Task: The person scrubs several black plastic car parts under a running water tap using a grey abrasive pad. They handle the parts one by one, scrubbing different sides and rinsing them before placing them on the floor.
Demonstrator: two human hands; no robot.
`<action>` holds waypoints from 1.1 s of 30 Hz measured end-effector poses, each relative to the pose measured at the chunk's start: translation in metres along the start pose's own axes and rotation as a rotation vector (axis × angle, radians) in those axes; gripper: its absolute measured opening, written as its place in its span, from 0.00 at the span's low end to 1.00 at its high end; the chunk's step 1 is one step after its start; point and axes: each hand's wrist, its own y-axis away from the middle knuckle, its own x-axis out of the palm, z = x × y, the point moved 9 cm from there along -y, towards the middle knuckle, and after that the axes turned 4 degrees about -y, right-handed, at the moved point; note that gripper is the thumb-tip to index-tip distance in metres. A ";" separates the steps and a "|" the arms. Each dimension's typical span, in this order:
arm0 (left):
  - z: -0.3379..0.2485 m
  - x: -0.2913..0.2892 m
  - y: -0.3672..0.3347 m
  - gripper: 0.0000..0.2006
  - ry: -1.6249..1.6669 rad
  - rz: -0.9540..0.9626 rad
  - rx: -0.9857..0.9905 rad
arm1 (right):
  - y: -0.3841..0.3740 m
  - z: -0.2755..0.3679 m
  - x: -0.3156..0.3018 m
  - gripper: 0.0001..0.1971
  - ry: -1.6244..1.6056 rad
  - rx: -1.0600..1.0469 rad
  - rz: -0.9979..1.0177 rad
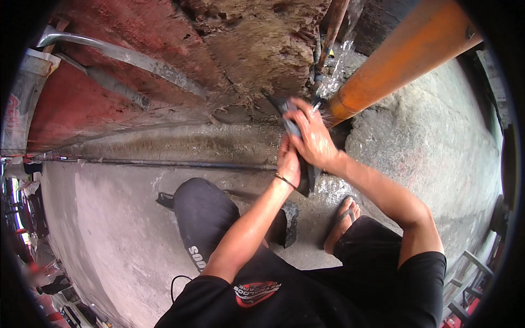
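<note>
1. A dark, flat, pointed-ended piece (308, 177) slants between both hands, from 11 to 5 o'clock, greyer near its middle (motion-blurred).
2. The left hand (288, 163) grips it; the right hand (313, 136) covers it, grip uncertain.
3. Clear water (334, 74) falls at 1 o'clock, beside an orange, round pipe (404, 57).

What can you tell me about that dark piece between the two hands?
The dark piece looks long, thin and black, with a greyish area near its pointed upper end. It could be rubber or plastic; I cannot be sure. It slants from upper left to lower right in the picture, with the left hand and right hand both against it, partly hiding it, beside falling water.
</note>
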 end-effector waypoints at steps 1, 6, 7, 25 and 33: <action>0.013 -0.004 0.005 0.15 0.028 -0.068 -0.040 | -0.018 -0.006 -0.001 0.24 -0.017 0.012 -0.023; -0.020 -0.015 -0.009 0.11 0.016 -0.139 0.150 | -0.031 -0.007 0.025 0.21 -0.123 0.121 -0.001; -0.028 -0.032 -0.012 0.08 -0.041 -0.217 0.183 | -0.018 -0.001 0.032 0.20 -0.124 0.099 0.019; 0.022 -0.046 -0.046 0.15 0.441 -0.436 0.267 | 0.001 -0.014 0.015 0.30 -0.197 -0.026 0.377; -0.043 -0.064 -0.006 0.19 0.274 -0.540 0.457 | -0.010 -0.022 0.050 0.30 -0.339 0.010 0.509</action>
